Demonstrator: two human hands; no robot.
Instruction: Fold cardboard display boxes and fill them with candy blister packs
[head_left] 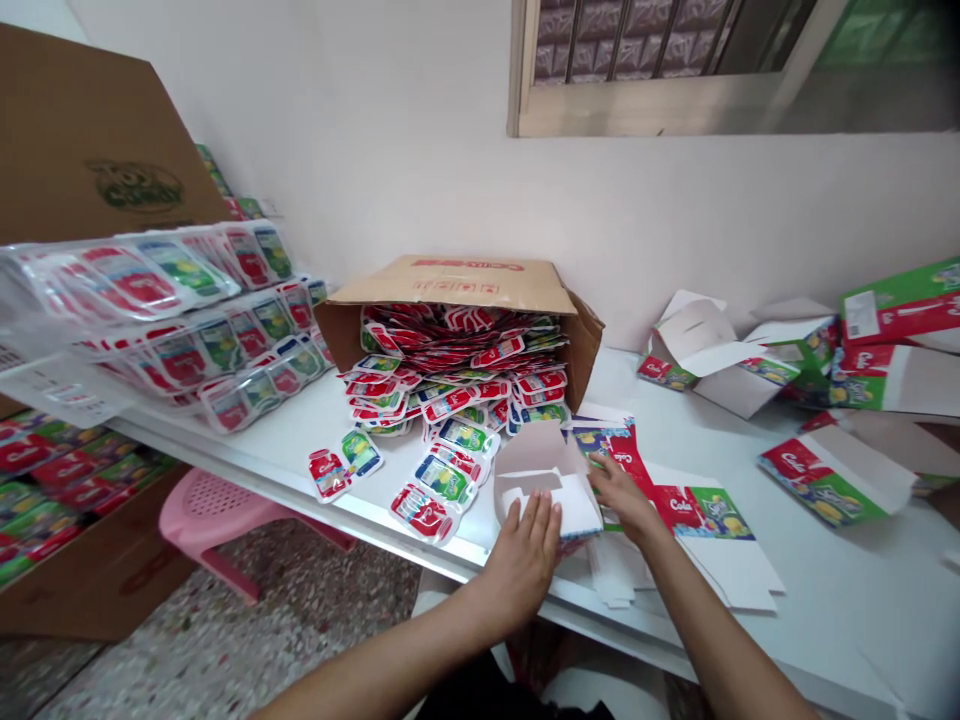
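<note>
My left hand (523, 556) lies flat, fingers stretched out, on the white side of a small folded carton (541, 480) at the table's front edge. My right hand (621, 493) rests with fingers extended on the carton's right side and on a flat printed cola carton blank (694, 512) beneath it. A tipped cardboard box (457, 285) spills several red, green and blue blister packs (450, 395) right behind the carton. Loose packs (345, 462) lie to the left of my left hand.
Stacked trays of packs (172, 320) overhang the white table (840, 590) at left. Folded printed cartons (832, 370) pile at the right. A pink plastic stool (217, 515) and a cardboard box of packs (60, 520) stand on the floor at left.
</note>
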